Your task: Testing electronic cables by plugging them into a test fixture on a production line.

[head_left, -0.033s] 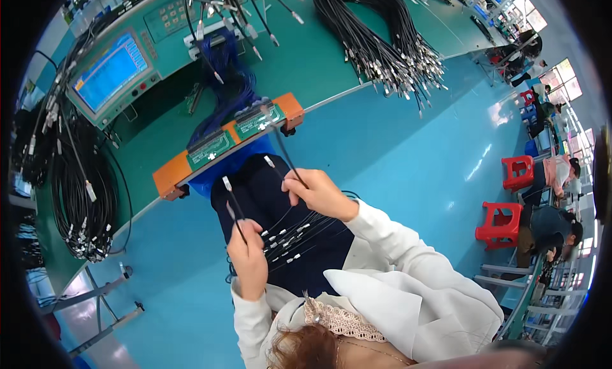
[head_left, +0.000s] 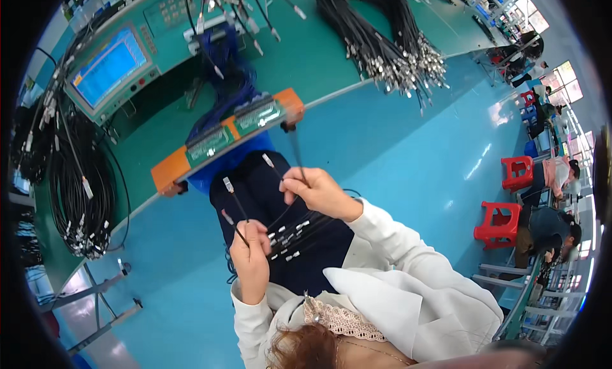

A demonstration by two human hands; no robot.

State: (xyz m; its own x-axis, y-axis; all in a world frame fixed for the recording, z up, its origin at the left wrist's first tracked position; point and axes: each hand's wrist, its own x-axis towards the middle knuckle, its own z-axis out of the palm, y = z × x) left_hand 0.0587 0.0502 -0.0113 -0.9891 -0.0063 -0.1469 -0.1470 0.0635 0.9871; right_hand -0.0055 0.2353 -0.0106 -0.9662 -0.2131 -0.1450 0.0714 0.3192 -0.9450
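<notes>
My left hand [head_left: 251, 248] is closed, pinching black cables [head_left: 238, 203] over my lap. Two ends rise from its fingers, one tipped with a pale connector [head_left: 227, 183]. Farther right, my right hand [head_left: 313, 189] also pinches thin black cables. One of these ends in a white connector [head_left: 267, 159]; another stands up, blurred, near the end of the fixture. Beyond both hands, an orange fixture bar [head_left: 171, 170] at the table edge carries two green circuit boards [head_left: 210, 150]. More cables with small pale connectors [head_left: 292, 231] lie across my dark-clothed lap.
The green table [head_left: 280, 63] holds a tester with a blue screen [head_left: 109, 68]. Black cable bundles lie at its left [head_left: 83, 197] and back right [head_left: 389, 44]. Blue wires [head_left: 224, 82] run to the fixture. Red stools [head_left: 498, 224] and seated people are at the right.
The raised cable end at my right hand has swung slightly right, away from the fixture boards. The cables at my left hand have shifted slightly, their two ends now farther apart.
</notes>
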